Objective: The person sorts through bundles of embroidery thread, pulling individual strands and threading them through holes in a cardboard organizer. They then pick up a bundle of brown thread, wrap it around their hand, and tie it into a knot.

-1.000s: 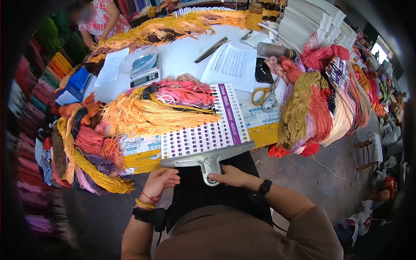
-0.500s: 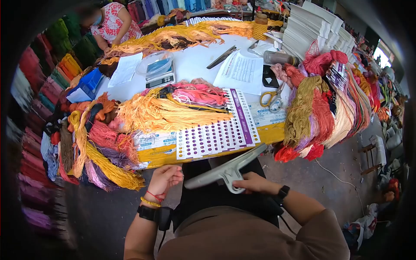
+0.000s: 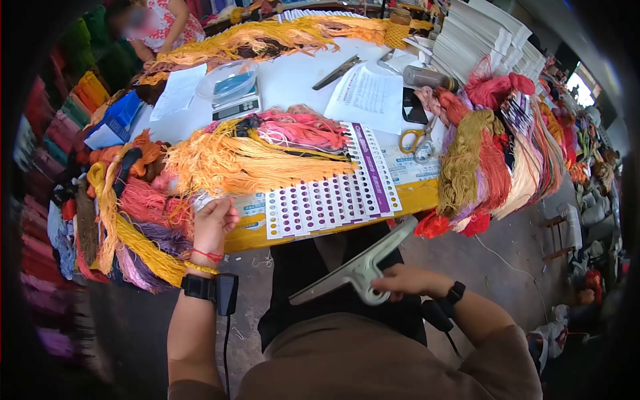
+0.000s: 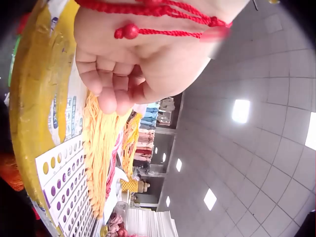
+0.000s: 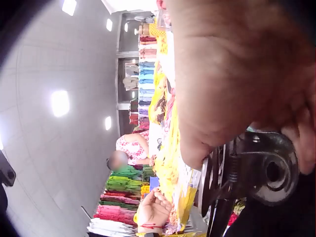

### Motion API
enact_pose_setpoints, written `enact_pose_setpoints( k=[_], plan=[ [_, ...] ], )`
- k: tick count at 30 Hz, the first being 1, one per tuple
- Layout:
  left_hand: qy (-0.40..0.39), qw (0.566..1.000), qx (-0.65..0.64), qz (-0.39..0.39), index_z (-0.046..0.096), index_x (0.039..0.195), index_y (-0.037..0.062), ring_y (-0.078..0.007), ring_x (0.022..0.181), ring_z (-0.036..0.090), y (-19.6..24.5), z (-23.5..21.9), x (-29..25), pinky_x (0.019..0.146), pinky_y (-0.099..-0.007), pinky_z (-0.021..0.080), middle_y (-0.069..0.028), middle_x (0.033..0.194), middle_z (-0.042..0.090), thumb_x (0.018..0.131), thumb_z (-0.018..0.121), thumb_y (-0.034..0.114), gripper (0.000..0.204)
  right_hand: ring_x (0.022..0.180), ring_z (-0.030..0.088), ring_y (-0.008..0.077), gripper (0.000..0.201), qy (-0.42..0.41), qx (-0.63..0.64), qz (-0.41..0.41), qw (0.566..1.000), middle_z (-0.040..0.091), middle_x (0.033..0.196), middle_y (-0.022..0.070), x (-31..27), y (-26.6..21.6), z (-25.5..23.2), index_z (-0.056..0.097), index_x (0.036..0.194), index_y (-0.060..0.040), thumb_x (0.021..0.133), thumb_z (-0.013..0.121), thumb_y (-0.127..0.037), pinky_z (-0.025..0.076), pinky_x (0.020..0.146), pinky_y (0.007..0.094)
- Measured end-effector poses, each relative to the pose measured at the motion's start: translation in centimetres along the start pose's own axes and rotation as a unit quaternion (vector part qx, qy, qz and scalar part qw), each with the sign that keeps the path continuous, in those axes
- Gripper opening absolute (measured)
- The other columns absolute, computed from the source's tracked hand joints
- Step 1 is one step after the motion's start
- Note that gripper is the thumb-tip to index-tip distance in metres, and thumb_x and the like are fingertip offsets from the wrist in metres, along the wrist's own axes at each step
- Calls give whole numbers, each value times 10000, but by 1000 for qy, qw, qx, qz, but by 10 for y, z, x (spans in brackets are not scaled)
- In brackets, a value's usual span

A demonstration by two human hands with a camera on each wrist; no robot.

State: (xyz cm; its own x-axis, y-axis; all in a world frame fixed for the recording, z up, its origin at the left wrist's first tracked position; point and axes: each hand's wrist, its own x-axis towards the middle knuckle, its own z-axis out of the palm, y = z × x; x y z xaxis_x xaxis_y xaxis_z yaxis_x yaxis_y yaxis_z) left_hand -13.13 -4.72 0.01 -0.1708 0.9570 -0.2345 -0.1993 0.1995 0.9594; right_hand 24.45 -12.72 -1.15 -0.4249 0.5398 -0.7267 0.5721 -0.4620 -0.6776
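My right hand grips the handle of a wide metal clip, tilted over my lap in front of the table edge. Up close in the right wrist view, the thumb and fingers lie around the clip's spring and looped handle. My left hand is over the table's front left edge, beside the pale orange thread hank. Its fingers bend loosely, with nothing visible in them. A white punched thread card with a purple strip lies at the front edge, the orange and pink threads attached along its holes.
More skeins drape over the left corner, others at the right. Behind are a scale with a plastic tub, printed sheets, scissors and a stack of white card. A person stands at the far left.
The clip has come off the card's front edge and moved down toward my lap, tilting, in my right hand. My left hand has moved up and left over the table edge.
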Motion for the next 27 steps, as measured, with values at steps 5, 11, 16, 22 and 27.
enact_pose_setpoints(
  k=[5,11,16,22,27],
  plan=[
    [-1,1000,-5,-16,599,896,37,-78,588,551,-14,-7,-3,557,-178,423,-5,698,588,860,550,187,162,606,572,145,609,7,-8,-18,1000,595,710,85,-7,14,11,587,932,48,802,506,-541,459,559,247],
    [49,993,77,78,607,868,5,-75,600,530,-17,-26,11,565,-189,416,-16,686,573,860,532,145,159,707,561,113,548,133,44,-161,977,592,818,74,-50,-16,-34,565,993,41,816,525,-477,460,582,238],
    [84,954,213,195,612,881,-18,-83,663,536,-27,-44,27,594,-216,426,-33,723,591,847,523,108,157,737,512,90,405,238,47,-116,963,561,804,32,-39,-82,-88,569,936,13,836,495,-372,426,614,231],
    [154,891,321,281,602,798,-1,-178,673,566,-43,-44,28,619,-269,448,-101,752,597,787,568,60,71,661,469,59,283,236,75,-187,951,530,790,-24,24,-179,-166,559,927,-56,837,515,-321,405,550,220],
    [177,902,310,243,572,736,9,-240,672,532,-44,-40,28,625,-321,424,-105,693,549,743,579,42,35,481,407,77,400,286,8,-201,937,505,630,-28,111,-258,-227,604,871,-43,786,537,-428,328,447,218]
  ],
)
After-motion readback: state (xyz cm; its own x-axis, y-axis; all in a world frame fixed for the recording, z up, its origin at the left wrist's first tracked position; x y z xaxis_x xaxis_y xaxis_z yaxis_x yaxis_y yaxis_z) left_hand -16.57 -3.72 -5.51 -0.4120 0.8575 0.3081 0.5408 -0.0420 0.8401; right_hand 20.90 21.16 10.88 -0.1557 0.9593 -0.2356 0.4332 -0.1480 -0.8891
